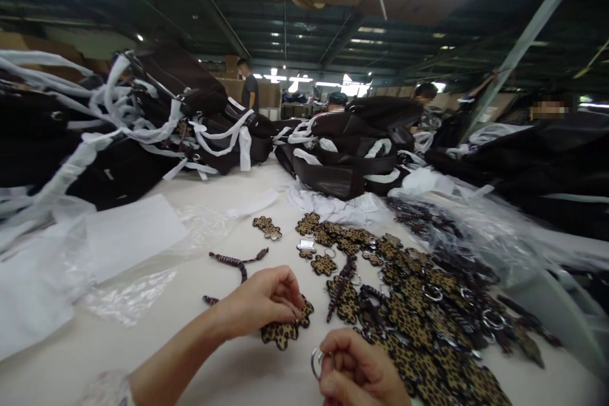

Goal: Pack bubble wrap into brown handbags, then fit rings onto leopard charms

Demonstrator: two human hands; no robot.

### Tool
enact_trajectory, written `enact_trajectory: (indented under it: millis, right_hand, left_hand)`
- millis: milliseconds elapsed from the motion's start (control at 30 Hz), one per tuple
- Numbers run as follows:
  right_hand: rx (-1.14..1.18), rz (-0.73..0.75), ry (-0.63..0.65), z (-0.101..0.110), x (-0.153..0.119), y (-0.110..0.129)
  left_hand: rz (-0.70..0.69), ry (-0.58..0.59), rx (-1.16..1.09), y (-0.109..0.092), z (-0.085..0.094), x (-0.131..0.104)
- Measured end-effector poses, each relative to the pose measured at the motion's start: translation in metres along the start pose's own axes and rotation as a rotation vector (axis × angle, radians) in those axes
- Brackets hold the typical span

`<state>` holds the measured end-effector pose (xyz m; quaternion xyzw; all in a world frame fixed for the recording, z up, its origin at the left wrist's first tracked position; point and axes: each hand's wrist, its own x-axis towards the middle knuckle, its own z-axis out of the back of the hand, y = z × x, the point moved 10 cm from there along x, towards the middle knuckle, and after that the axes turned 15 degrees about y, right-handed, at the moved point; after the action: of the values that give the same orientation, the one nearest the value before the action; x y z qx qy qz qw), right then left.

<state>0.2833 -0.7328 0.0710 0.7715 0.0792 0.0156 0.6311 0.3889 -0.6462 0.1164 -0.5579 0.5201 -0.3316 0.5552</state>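
My left hand (266, 298), fingers curled, is closed on a leopard-print flower-shaped charm (280, 333) low over the white table. Its fingertips hide part of the charm. Beside it, my right hand (359, 371) pinches a silver key ring (316, 363) between thumb and fingers. Just left of my left hand lies a dark braided cord (233, 260), partly covered by my wrist. A heap of leopard-print charms (413, 304) spreads to the right, with rings and more cords among them. A pair of charms (267, 227) lies apart, farther back.
Dark bags with white-wrapped straps (204, 108) are piled at the back left, and more bags (342, 152) at the back middle. Clear plastic (476, 216) covers the right side. White paper sheets (137, 235) lie left. A person (250, 85) stands in the background.
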Motion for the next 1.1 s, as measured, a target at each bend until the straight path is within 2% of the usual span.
enact_trajectory:
  millis: [133, 267, 367, 533, 700, 900, 1100]
  right_hand:
    - [0.007, -0.002, -0.014, -0.002, -0.001, 0.003]
    - [-0.009, 0.003, -0.015, -0.002, -0.001, 0.008]
    - [0.0, -0.003, -0.007, -0.004, -0.001, 0.009]
    - [0.025, 0.015, -0.003, -0.004, 0.0, 0.006]
    - [0.086, 0.05, 0.069, -0.012, 0.005, 0.0]
    - [0.126, 0.007, 0.113, -0.023, 0.005, 0.01]
    - [0.148, 0.005, 0.149, -0.029, 0.004, 0.011]
  left_hand:
    - [0.11, -0.006, 0.035, 0.008, 0.007, -0.004]
    - [0.105, 0.01, -0.024, 0.008, 0.009, -0.006]
    - [0.12, -0.022, -0.055, 0.012, 0.011, -0.008]
    - [0.199, -0.019, -0.173, 0.027, 0.006, -0.015]
    - [0.339, -0.062, -0.283, 0.047, 0.001, -0.032]
    - [0.247, 0.016, -0.296, 0.038, -0.02, -0.029]
    - [0.185, -0.075, -0.195, 0.033, -0.021, -0.027]
